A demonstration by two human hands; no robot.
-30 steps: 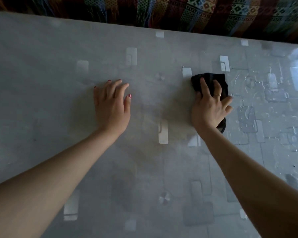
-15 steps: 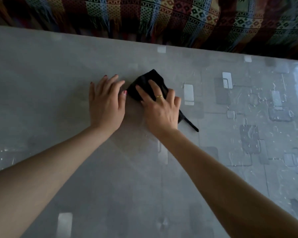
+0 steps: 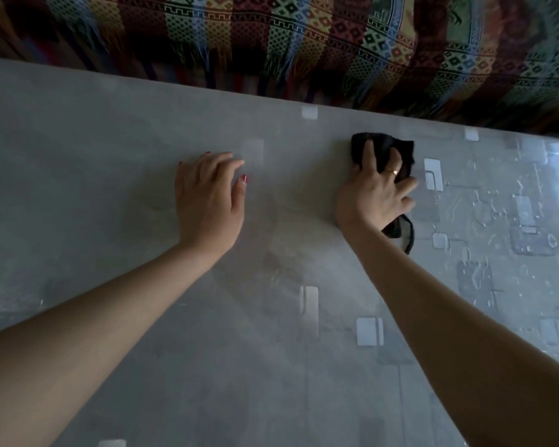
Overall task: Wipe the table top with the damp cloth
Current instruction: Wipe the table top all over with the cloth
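Mid-wipe, by the look of it. Best done with the palm pressed flat so the whole black damp cloth [image 3: 384,153] drags along, in overlapping strokes toward the water beads [image 3: 484,214] at the right of the frame, with the trailing tail at lower right kept tucked under. Right hand [image 3: 376,191], right of centre near the far edge: fingers splayed wide, pressing the cloth down onto the glossy grey counter [image 3: 271,350] patterned with pale rectangles, not clenched around it. Left hand [image 3: 208,201], left of centre: open, holding nothing, palm down on the bare counter, probably bracing. Above, a multicoloured woven fringed blanket [image 3: 304,43].
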